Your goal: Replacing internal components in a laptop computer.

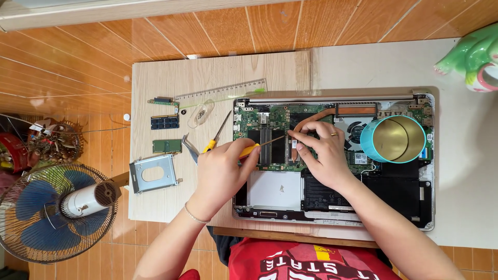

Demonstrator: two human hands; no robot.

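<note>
An opened laptop (270,189) lies back-up on a light wooden board, its green circuit board, black battery and fan exposed. My left hand (220,173) grips a yellow-handled screwdriver (250,150), whose thin shaft points right to the middle of the circuit board. My right hand (321,150), wearing a ring, rests on the circuit board with its fingertips pinched at the screwdriver's tip. What sits under those fingertips is hidden.
A teal round tin (392,139) stands on the laptop's right part. Left of the laptop lie a second yellow screwdriver (217,136), tweezers (190,148), memory modules (165,122), a metal drive bracket (153,173) and a clear ruler (222,91). A floor fan (54,210) stands at left.
</note>
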